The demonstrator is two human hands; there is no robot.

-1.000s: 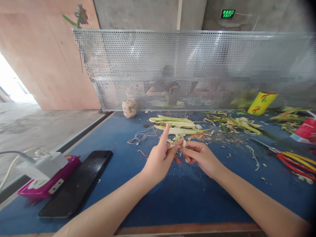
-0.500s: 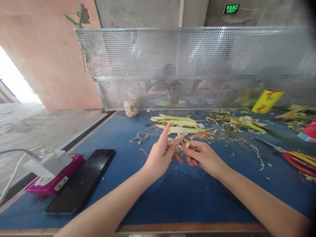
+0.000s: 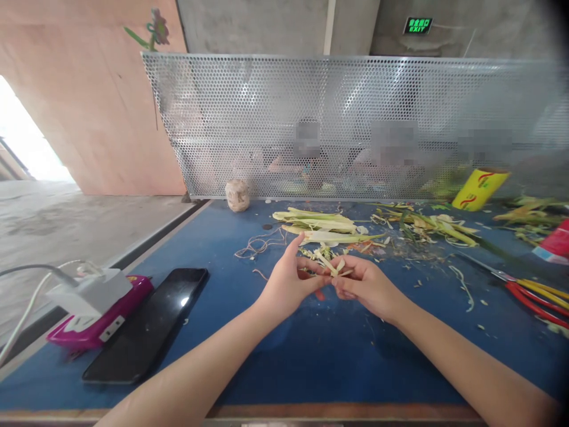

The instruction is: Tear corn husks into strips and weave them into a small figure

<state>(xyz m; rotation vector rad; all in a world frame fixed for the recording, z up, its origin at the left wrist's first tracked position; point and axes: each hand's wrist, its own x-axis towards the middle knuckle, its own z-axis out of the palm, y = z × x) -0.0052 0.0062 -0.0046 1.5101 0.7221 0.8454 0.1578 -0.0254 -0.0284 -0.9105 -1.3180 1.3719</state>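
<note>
Both hands meet above the middle of the blue table. Between their fingertips is a small cluster of pale husk strips point(image 3: 340, 268), splayed like petals. My left hand point(image 3: 287, 281) has one finger raised while other fingertips press together at the cluster's left side. My right hand point(image 3: 367, 286) pinches the cluster's base from the right, fingers curled. Just behind the hands lie long pale-green husk leaves point(image 3: 324, 224) in a loose pile, with small yellowish scraps point(image 3: 317, 255) close to the left fingers. The exact contact of the fingertips is partly hidden.
On the left lie a black phone point(image 3: 149, 323) and a magenta power strip point(image 3: 95, 332) with a white plug. Twine point(image 3: 260, 243) curls behind. Red-and-yellow-handled scissors point(image 3: 528, 290), a yellow roll point(image 3: 480, 188) and husk scraps are right. A perforated metal screen point(image 3: 275, 124) borders the back; people sit beyond it.
My fingertips have come closer together around the husk strips, and the splayed cluster shows more clearly. The left hand's raised finger has dipped lower. The view has shifted slightly.
</note>
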